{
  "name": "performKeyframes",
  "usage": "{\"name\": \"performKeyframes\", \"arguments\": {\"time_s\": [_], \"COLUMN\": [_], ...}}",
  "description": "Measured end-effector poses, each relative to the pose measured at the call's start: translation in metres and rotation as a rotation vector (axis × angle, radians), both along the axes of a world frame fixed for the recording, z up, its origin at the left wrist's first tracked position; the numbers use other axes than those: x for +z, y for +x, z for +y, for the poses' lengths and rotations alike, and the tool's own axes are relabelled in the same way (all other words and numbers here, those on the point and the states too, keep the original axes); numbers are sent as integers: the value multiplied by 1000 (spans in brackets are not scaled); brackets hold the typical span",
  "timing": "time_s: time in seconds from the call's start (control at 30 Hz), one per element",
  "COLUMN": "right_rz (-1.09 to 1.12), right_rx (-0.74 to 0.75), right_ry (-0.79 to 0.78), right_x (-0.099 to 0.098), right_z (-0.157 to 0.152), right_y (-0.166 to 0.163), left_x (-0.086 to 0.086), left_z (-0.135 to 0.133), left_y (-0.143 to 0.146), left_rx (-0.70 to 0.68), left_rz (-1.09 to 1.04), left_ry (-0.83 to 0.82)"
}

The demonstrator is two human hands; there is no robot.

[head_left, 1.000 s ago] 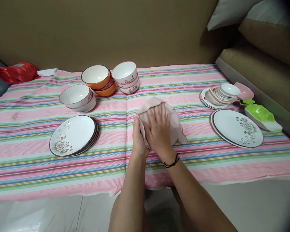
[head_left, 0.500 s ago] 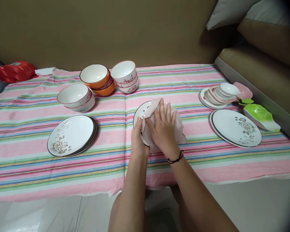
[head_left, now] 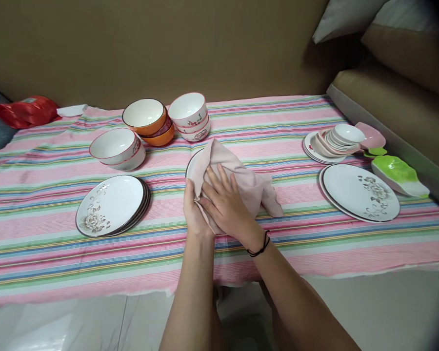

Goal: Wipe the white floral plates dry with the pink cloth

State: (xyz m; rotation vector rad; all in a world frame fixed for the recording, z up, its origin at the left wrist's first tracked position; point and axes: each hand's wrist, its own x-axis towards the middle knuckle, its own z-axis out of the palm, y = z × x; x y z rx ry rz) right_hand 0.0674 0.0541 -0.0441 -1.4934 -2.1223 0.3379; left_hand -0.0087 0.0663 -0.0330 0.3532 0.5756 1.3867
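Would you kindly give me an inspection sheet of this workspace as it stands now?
Surface: striped tablecloth, lying flat.
Job's things: plate, mostly covered by a pink cloth; only its left rim shows.
Clutter: plate stack at left; three bowl stacks behind; floral plates, small dishes and a green dish at right; red bag far left.
Hands: left hand grips the plate's near-left rim; right hand lies flat on the cloth, fingers spread.
Cables: nothing seen.
Surroundings: brown wall behind, sofa at right, tiled floor below.

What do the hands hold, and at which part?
The left hand grips the plate by its near rim; the right hand presses the cloth onto it.
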Motion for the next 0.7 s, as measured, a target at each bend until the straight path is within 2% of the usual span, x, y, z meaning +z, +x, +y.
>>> {"name": "performKeyframes", "arguments": {"time_s": [0.17, 0.33, 0.5, 0.6, 0.7], "right_rz": [51, 123, 321, 481, 564], "right_rx": [-40, -110, -174, -144, -84], "right_ry": [36, 29, -36, -45, -52], "right_x": [3, 6, 3, -2, -3], "right_z": [-1, -1, 3, 5, 5], "right_y": [3, 2, 4, 5, 4], "left_x": [6, 3, 0, 2, 2], "left_z": [-8, -9, -13, -14, -13], "left_y": [7, 10, 14, 15, 14], "left_rx": [-114, -175, -281, -357, -361], "left_rz": [-43, -34, -13, -37, -47], "left_ry": [38, -4, -57, -89, -85]}}
